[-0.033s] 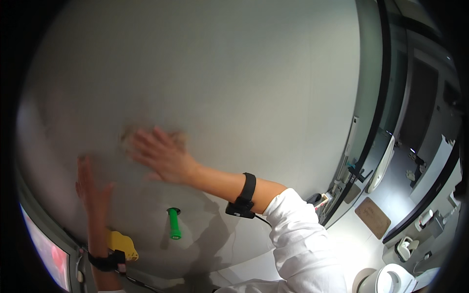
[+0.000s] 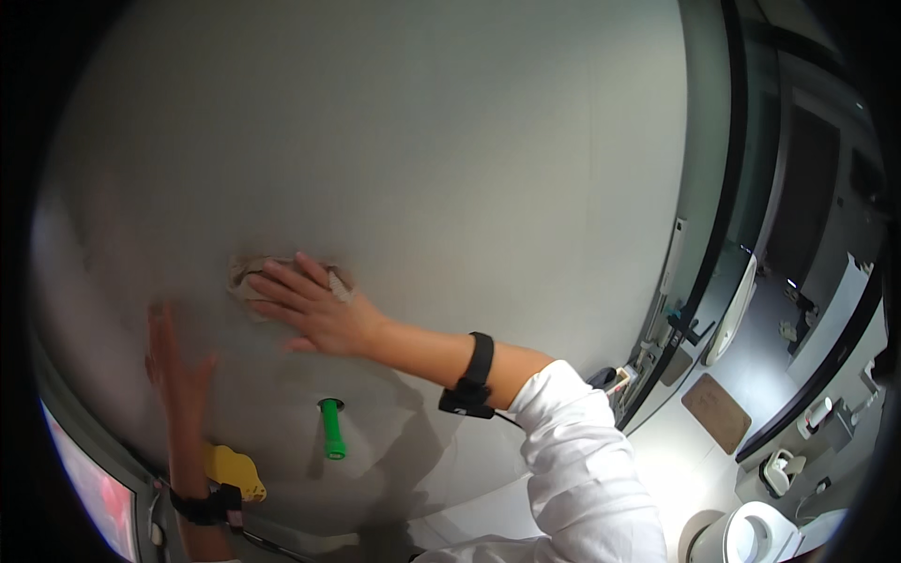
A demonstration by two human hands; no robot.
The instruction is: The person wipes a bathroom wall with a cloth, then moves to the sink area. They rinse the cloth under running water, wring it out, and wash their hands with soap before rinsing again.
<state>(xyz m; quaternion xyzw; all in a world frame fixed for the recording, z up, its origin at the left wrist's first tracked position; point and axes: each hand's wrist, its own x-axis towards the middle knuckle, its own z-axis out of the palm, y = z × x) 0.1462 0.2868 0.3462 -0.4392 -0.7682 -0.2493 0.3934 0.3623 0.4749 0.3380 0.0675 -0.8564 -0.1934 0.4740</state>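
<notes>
My right hand [image 2: 314,310] lies over a crumpled beige cloth [image 2: 246,278], pressing it against a large smooth grey wall [image 2: 450,169]. Its fingers stretch across the cloth, and folds stick out on both sides of them. To the left and lower, my left hand [image 2: 178,357] is raised at the wall with straight fingers and the thumb apart, holding nothing. Between and below the hands, a green tube-shaped piece [image 2: 333,432] juts from a round dark fitting in the wall. A yellow scalloped object [image 2: 235,471] shows beside my left forearm.
A lit screen [image 2: 89,483] stands at the lower left. On the right are a black-framed glass door [image 2: 737,188], a brown mat [image 2: 716,413], a white toilet [image 2: 746,535] and a small bin [image 2: 779,474]. Black straps with small devices and cables circle both my forearms.
My right hand and the cloth, smeared by motion before, now show more sharply, with the hand slightly lower and to the right. My left hand has stayed in place.
</notes>
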